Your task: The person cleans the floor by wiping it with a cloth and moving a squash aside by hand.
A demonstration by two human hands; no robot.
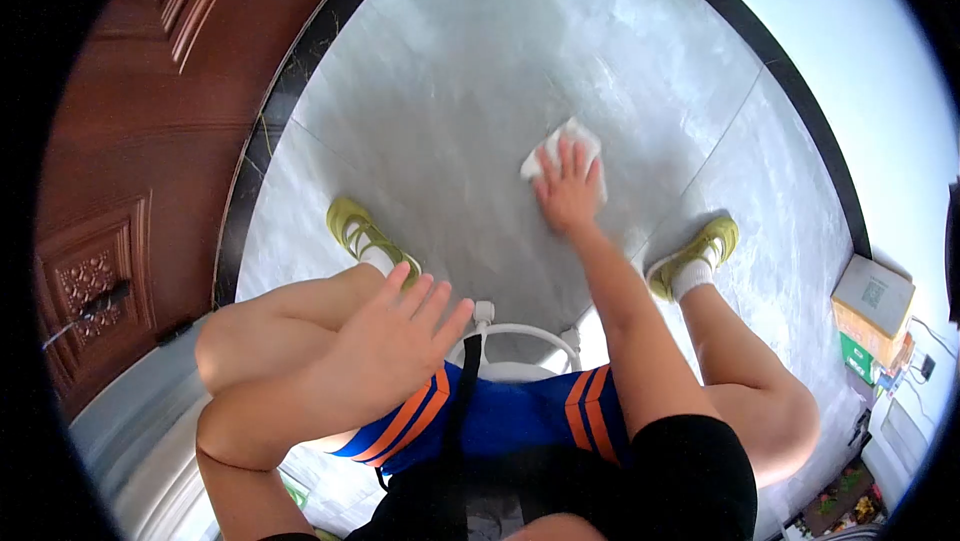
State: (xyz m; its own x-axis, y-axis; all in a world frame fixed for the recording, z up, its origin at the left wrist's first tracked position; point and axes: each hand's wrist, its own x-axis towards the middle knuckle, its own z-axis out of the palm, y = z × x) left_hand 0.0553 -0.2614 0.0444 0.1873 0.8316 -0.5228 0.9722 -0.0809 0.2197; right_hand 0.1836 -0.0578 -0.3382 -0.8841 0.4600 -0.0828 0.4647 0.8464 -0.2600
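My right hand (570, 186) lies with its fingers spread on a white cloth (540, 159), pressing it against the grey tiled floor (450, 71). Edges of the cloth show beyond the fingertips and to the side, and the hand hides its middle. Over my left thigh, my left hand (405, 326) is held with fingers stretched out and holds nothing. I cannot tell whether it touches the leg.
A white stool frame (525, 331) shows between my legs. Green shoes (695, 256) are planted on both sides. At left stands a brown carved door (150, 151). A cardboard box (870, 306) and cables sit by the white wall (850, 71) at right.
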